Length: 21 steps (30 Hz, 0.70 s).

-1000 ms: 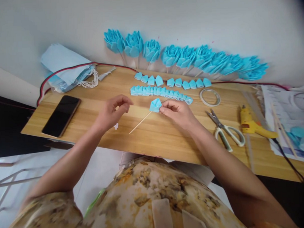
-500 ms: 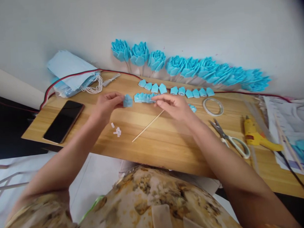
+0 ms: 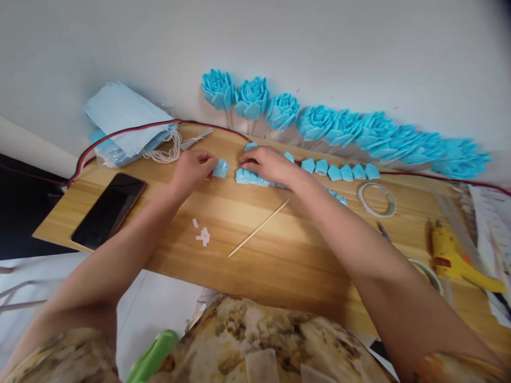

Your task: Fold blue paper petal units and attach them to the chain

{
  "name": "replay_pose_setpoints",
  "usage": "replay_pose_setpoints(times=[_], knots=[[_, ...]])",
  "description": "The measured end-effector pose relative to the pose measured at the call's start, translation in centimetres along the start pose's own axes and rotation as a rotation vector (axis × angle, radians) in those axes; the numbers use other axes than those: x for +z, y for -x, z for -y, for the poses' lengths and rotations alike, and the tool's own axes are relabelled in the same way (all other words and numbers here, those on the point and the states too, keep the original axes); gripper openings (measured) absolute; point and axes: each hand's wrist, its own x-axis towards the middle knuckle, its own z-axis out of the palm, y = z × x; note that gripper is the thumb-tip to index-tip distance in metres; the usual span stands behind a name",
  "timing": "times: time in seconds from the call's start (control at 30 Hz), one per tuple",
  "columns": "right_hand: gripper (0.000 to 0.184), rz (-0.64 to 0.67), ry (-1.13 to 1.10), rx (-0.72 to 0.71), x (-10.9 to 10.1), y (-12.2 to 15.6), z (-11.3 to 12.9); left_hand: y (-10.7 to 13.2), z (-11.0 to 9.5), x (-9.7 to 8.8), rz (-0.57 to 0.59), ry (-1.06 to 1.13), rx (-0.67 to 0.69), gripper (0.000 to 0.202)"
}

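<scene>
My left hand [image 3: 193,169] pinches a small folded blue paper petal [image 3: 220,168] just above the wooden table [image 3: 283,257]. My right hand [image 3: 266,163] lies close beside it, fingers bent down onto the left end of a row of folded blue petals [image 3: 247,178]. What its fingertips grip is hidden. A second row of petals [image 3: 341,172] runs to the right behind it. A thin wooden skewer [image 3: 259,229] lies bare on the table in front of both hands, touching neither.
Several blue paper flowers [image 3: 320,122] lean on the wall. A phone [image 3: 108,209] lies at left and a stack of blue sheets [image 3: 125,120] behind it. White scraps [image 3: 202,236], a tape ring [image 3: 376,199] and a yellow glue gun [image 3: 450,256] are also here.
My right hand let go of the skewer, which now lies bare, and moved to the petal row. My left hand picked up a petal. The view shifted left.
</scene>
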Motion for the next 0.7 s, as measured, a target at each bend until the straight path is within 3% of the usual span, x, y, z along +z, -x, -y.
replay_pose_setpoints(times=[0.2,0.4,0.7], knots=[[0.007,0.048,-0.074,0.053,-0.2,0.6,0.1,-0.8,0.3,0.6,0.048,-0.095,0.009,0.014],[0.016,-0.013,-0.098,0.007,0.1,1.7,0.0,-0.6,-0.3,1.0,0.070,-0.136,-0.003,0.016],[0.007,0.111,0.019,-0.011,0.5,0.5,0.7,-0.4,-0.2,0.9,0.057,-0.157,0.022,0.019]])
